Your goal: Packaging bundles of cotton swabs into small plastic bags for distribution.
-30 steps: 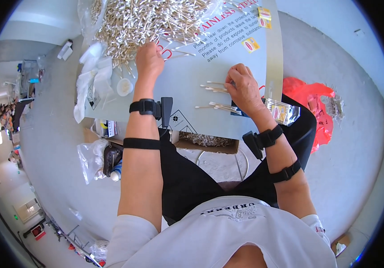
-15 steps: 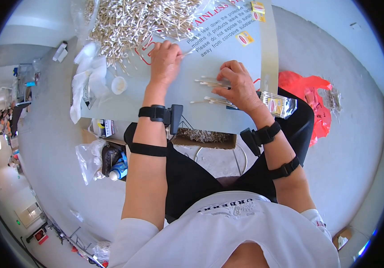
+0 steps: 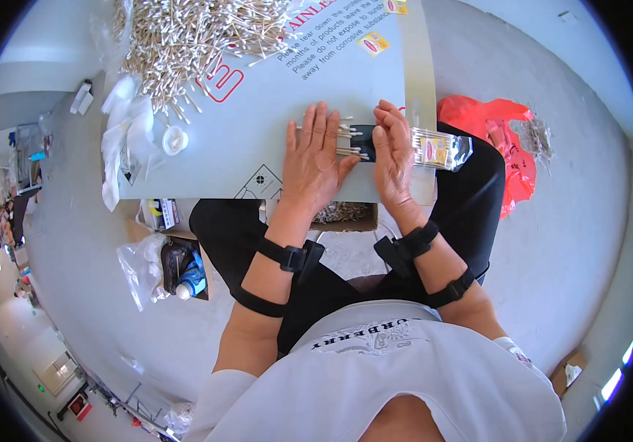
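My left hand lies flat, its fingers stretched over several cotton swabs on the table. The white swab tips stick out on its right side; the rest of the sticks is hidden under the palm. A small black piece lies on the table beside those tips, between my hands; I cannot tell its kind. My right hand stands on its edge just right of it, fingers extended and slightly curved, with nothing visible held. Next to my right hand is a clear packet of cotton swabs with a yellow and red label.
A large heap of loose swabs covers the far left of the grey tabletop. White padding and a small round white tub sit at the left. Yellow labels lie farther back. A red plastic bag is on the floor.
My left hand has come from near the heap, to the right and nearer me, flattening over the swabs. My right hand has turned onto its edge. The black piece shows more.
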{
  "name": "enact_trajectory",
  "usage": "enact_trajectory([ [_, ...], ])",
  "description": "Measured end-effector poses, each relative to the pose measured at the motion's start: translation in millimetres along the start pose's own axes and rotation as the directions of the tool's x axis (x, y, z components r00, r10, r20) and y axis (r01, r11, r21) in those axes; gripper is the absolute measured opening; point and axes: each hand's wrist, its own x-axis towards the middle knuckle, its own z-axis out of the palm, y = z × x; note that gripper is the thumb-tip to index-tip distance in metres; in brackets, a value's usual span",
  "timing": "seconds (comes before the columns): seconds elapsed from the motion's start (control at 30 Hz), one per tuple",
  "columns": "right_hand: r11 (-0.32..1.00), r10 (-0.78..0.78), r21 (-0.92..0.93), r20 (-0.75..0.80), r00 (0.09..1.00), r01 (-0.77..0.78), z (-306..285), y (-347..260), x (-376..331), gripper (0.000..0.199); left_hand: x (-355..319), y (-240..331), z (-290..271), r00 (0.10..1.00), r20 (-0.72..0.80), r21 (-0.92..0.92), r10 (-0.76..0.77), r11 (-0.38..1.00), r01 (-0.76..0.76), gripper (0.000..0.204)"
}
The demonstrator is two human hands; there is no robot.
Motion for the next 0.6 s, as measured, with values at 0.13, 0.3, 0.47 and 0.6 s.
enact_trajectory([
  [0.13,0.993,0.022,0.119,-0.005,1.0,-0.021,9,2,-3,0.031,15,-2,6,0.998,0.054,0.037,-0.039,0.999,0.037,0.081],
  [0.3,0.977,0.083,0.201,-0.016,0.996,-0.078,13,1,5,0.033,28,2,12,0.999,0.005,0.077,-0.05,0.996,0.05,0.085],
  [0.47,0.999,-0.014,0.03,0.005,1.0,0.014,5,6,-3,0.034,13,15,12,0.997,0.052,0.122,-0.052,0.991,0.045,0.085],
  [0.6,0.953,0.146,0.266,0.016,0.989,-0.145,13,-6,-12,0.034,28,4,16,0.997,-0.053,0.104,-0.057,0.993,0.062,0.081],
])
